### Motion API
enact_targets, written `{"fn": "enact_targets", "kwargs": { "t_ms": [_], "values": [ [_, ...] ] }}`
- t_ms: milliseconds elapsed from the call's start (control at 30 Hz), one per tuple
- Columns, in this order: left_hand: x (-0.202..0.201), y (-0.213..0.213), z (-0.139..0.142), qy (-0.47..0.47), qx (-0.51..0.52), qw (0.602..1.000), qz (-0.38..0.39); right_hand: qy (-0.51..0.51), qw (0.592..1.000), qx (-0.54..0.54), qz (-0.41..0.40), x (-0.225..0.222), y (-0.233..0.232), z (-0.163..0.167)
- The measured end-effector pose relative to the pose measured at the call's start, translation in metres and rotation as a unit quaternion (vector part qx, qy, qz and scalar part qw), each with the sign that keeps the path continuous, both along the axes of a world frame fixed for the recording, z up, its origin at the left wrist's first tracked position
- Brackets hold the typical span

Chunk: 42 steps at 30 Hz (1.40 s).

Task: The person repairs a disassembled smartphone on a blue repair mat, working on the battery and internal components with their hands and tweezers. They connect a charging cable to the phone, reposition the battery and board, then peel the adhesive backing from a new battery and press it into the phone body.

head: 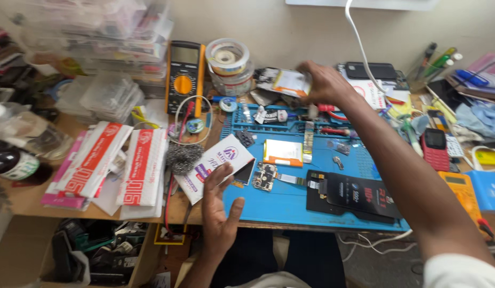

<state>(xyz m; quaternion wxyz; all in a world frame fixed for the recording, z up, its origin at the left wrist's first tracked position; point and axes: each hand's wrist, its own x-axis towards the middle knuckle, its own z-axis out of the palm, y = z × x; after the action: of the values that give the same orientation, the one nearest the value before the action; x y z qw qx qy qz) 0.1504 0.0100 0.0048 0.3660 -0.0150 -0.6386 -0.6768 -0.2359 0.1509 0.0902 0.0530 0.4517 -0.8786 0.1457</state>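
Our left hand (220,210) hovers open, fingers spread, just below the white card (215,166) at the blue mat's (290,205) edge. Our right hand (325,82) pinches a foil-backed part (291,82) at the back; we judge it's being fetched, calling for a steady carry past the circuit board (265,176).

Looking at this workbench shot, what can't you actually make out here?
- Head view: the right hand is motion-blurred, and so is the flat pack at its fingers, so the grip is unclear.
- The card is partly covered by the left hand.
- The clear boxes at top left are overexposed; their contents are unreadable.
- The white cable leaves the top edge.
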Motion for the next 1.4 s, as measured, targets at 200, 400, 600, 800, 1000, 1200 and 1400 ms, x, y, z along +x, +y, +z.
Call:
{"fn": "enact_targets", "kwargs": {
  "t_ms": [200, 400, 600, 800, 1000, 1200, 1400],
  "values": [
    [-0.005, -0.010, -0.014, -0.018, -0.048, 0.998, 0.032, -0.072, 0.997, 0.036, 0.021, -0.036, -0.032, 0.011],
    [-0.006, -0.013, -0.016, -0.034, -0.097, 0.994, 0.042, -0.036, 0.996, -0.051, 0.071, -0.030, -0.030, 0.016],
    [-0.005, -0.011, -0.011, -0.045, -0.099, 0.993, 0.040, 0.024, 0.984, -0.168, 0.048, 0.061, 0.051, 0.016],
    [-0.020, -0.017, 0.029, -0.106, -0.290, 0.951, 0.017, 0.080, 0.973, 0.079, -0.201, 0.143, 0.160, 0.005],
    [-0.092, -0.007, 0.057, -0.100, -0.456, 0.877, -0.114, 0.034, 0.957, 0.154, -0.242, 0.144, 0.175, -0.023],
    [-0.133, -0.002, 0.043, -0.166, -0.522, 0.830, -0.107, -0.042, 0.983, -0.026, -0.178, 0.164, 0.153, -0.057],
    [-0.136, -0.006, 0.032, -0.152, -0.533, 0.825, -0.111, -0.093, 0.970, -0.093, -0.204, 0.167, 0.135, -0.053]
  ]
}}
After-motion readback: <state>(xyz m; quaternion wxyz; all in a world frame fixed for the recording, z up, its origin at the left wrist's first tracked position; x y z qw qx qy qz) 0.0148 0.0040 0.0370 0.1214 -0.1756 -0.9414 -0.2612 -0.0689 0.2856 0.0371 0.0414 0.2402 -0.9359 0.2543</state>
